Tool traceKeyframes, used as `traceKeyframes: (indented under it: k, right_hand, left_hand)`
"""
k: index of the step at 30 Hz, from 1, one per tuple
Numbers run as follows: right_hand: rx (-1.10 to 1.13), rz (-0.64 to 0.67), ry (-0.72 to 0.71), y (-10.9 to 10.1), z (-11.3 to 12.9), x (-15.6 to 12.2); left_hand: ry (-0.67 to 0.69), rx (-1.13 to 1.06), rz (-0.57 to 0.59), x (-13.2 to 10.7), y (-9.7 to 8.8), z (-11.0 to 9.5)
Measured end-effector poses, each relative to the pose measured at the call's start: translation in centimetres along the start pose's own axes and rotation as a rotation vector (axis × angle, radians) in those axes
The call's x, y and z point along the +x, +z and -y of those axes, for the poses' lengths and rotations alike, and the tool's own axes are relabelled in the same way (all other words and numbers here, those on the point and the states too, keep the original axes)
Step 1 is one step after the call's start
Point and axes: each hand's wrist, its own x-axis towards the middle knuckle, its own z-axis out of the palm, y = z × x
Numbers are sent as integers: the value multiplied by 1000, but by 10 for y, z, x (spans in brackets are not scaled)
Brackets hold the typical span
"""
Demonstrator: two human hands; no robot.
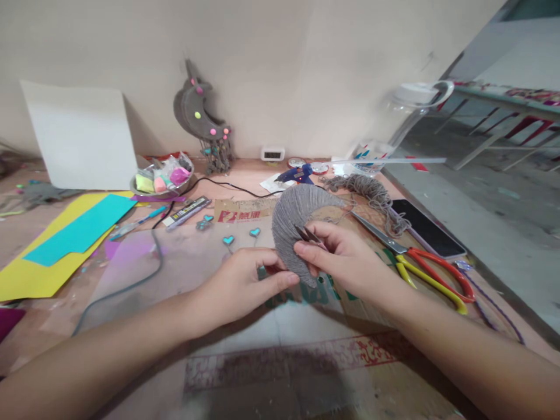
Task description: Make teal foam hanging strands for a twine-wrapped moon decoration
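A crescent moon wrapped in grey yarn (pixel 289 219) is held up over the work surface. My left hand (pixel 247 277) pinches its lower edge between thumb and fingers. In my right hand (pixel 339 251) is a small dark tool with pointed blades (pixel 308 234), like thread snips, lying against the crescent's inner side; the fingers hide its rear part. Behind the crescent, a grey yarn bundle (pixel 367 192) rests on the table. Scissors with red and yellow handles (pixel 405 256) lie right of my right hand. Two small blue hearts with grey edging (pixel 228 240) lie beyond my left hand.
A blue glue gun (pixel 297 174) with a cord lies behind. A decorated grey moon (pixel 196 111) leans on the wall. Left are yellow and blue sheets (pixel 83 227) and a bowl of clay packets (pixel 164 189). A phone (pixel 429 227) and water bottle (pixel 405 116) stand or lie right.
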Motion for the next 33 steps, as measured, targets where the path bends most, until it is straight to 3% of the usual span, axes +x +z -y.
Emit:
traceKeyframes:
  k: [6, 12, 16, 23, 29, 33]
  right_hand:
    - [-61, -30, -63, -6, 3, 0]
    - [-48, -20, -64, -6, 5, 0]
    - [-39, -11, -46, -2, 7, 0]
    - [-51, -15, -34, 1, 5, -1]
    - [-25, 25, -64, 2, 3, -2]
    - [-33, 37, -48, 1, 6, -4]
  left_hand:
    - [58, 51, 11, 1, -8, -3]
    - [-19, 24, -168, 5, -20, -1]
    - [-20, 15, -218, 5, -21, -1]
    - [-89, -91, -75, 3, -9, -2]
    - [-124, -234, -251, 6, -9, -3]
    - [-110, -261, -271, 2, -14, -8]
